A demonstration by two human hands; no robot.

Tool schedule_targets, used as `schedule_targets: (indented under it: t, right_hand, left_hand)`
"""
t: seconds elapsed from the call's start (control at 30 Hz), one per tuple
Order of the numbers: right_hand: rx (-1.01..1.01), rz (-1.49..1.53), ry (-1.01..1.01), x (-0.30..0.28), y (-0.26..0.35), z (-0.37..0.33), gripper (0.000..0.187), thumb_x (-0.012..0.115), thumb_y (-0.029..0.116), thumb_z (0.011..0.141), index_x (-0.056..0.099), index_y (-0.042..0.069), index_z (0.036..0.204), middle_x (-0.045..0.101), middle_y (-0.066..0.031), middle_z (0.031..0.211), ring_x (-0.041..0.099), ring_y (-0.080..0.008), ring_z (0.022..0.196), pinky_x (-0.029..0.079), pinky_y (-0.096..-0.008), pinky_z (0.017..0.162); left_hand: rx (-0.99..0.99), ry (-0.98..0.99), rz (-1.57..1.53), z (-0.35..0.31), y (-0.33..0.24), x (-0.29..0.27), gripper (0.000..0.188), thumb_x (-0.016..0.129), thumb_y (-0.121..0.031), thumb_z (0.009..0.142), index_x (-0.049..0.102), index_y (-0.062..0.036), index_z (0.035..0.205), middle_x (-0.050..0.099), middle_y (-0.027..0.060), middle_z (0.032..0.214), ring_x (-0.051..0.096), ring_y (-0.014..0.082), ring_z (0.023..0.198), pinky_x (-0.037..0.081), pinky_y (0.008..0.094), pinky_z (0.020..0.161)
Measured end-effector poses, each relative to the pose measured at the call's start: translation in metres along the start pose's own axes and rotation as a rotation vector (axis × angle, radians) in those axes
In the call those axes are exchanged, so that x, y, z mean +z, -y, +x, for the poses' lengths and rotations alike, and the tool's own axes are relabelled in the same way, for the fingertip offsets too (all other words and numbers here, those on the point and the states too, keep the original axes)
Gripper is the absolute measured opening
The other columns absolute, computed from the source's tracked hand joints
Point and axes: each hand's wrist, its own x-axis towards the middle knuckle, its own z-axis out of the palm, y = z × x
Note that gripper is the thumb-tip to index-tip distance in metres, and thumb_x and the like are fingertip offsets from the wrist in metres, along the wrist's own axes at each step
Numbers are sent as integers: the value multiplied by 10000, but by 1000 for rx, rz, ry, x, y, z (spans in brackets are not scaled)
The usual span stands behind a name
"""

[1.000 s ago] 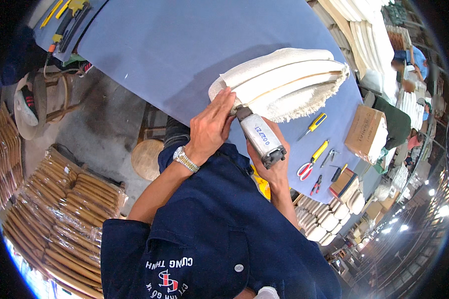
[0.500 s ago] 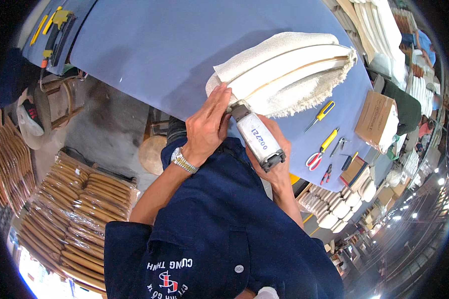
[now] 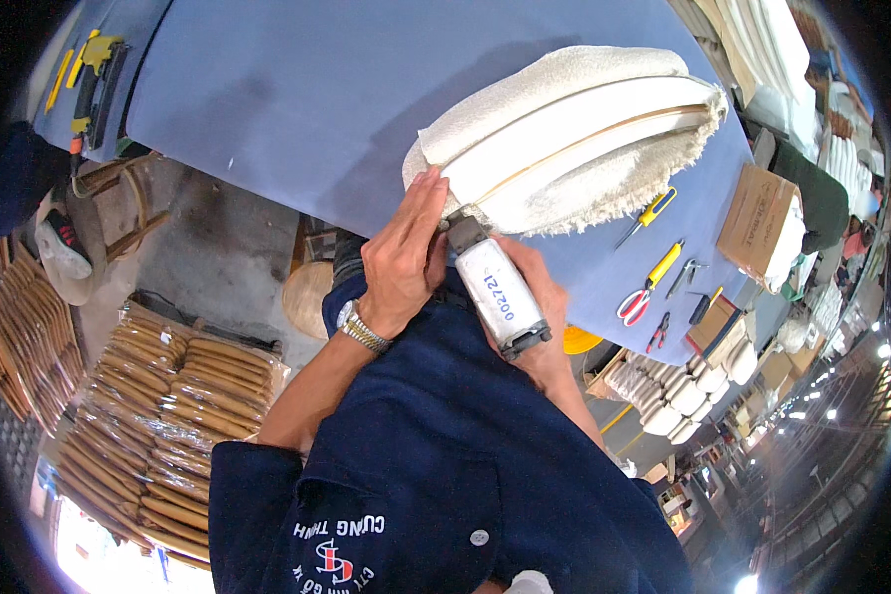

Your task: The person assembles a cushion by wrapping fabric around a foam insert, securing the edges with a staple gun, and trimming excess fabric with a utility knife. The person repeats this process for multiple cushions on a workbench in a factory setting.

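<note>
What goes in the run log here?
left hand pressing cushion edge | right hand gripping staple gun | blue table

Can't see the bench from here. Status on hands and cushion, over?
Left hand pressing the cushion edge. Right hand gripping the stapler, nose at the cushion's fabric. Screwdrivers and scissors lie beside, clear of the work.
</note>
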Motion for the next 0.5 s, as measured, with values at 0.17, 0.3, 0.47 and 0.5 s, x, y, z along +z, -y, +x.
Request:
schedule_targets:
  t: [0.17,0.3,0.47,0.5]
  right_hand:
    - [-55,-58,9,-2,-7,-2,626,785,102,784,572,34,1369,669,-186,1289,698,-340,1118,550,-379,931]
    - [-45,-55,28,-7,0,1,638,785,103,777,575,2,1371,668,-210,1269,699,-346,1106,548,-384,932]
    - [-64,-55,36,-9,4,3,655,789,104,763,576,-13,1372,670,-220,1252,697,-351,1090,541,-390,943]
    - [-73,-48,45,-10,4,3,658,790,105,761,574,-12,1372,669,-220,1249,693,-354,1090,541,-392,941]
  left_hand:
    - [1,-17,-14,2,-2,0,674,728,90,730,588,8,1384,619,220,1380,621,349,1269,555,396,1014]
    - [-3,-7,-24,5,-2,1,678,730,92,728,589,5,1385,622,217,1378,627,351,1261,564,393,1000]
    - [10,-14,-52,6,1,2,673,721,100,727,594,8,1382,625,219,1375,627,357,1261,567,397,998]
    - [14,-19,-59,6,2,2,673,715,106,727,594,9,1382,624,220,1375,626,357,1262,566,398,999]
